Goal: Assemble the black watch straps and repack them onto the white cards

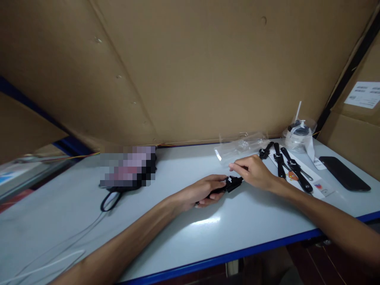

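Note:
My left hand (209, 189) is wrapped around one handle of a black spokeshave (233, 184). The tool's metal middle part points up, and its far end is partly hidden under my right hand. Just above that middle part, my right hand (255, 172) is closed, thumb and forefinger pinched together. Whatever lies between those fingertips is too small to make out. To the right lie more black spokeshaves, one (279, 159) beside another (297, 170), partly on printed white paper (317, 188). A third spokeshave (266, 150) rests behind my right hand.
Clear plastic bags (240, 145) lie at the back. At the back right stands a plastic-wrapped container (297, 134), with a black phone (344, 173) in front. A blurred-out item with a black loop (111, 202) is at left. Cardboard (190, 71) walls the grey table (178, 241).

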The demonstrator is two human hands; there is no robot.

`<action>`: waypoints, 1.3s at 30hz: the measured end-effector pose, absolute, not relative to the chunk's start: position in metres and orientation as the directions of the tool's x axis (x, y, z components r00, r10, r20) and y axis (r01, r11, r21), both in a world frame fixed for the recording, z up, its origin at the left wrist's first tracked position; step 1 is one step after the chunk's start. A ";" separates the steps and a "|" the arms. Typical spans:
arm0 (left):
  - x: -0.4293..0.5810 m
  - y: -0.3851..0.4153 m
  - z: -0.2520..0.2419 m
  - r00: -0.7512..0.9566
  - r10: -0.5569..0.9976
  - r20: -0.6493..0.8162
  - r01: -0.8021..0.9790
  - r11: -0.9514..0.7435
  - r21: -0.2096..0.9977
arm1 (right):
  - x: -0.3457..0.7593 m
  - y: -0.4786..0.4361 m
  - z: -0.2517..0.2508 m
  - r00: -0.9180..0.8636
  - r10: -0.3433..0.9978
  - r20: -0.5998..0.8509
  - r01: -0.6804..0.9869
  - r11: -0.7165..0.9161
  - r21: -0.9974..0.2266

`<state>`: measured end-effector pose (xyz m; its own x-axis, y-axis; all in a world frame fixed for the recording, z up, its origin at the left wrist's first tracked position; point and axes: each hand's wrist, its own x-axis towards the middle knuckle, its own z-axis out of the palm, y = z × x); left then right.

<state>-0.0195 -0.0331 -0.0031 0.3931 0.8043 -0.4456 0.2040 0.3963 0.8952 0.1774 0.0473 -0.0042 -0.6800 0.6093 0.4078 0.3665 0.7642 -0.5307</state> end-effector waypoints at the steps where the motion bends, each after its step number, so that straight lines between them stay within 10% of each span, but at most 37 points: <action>1: -0.019 -0.034 -0.002 0.396 0.803 -0.445 0.207 0.394 0.895 | 0.178 0.049 -0.005 -0.678 0.615 0.403 0.379 0.762 -0.526; 39: -0.018 -0.034 -0.001 0.390 0.803 -0.451 0.223 0.393 0.892 | 0.176 0.051 -0.008 -0.727 0.644 0.239 0.459 0.715 -0.528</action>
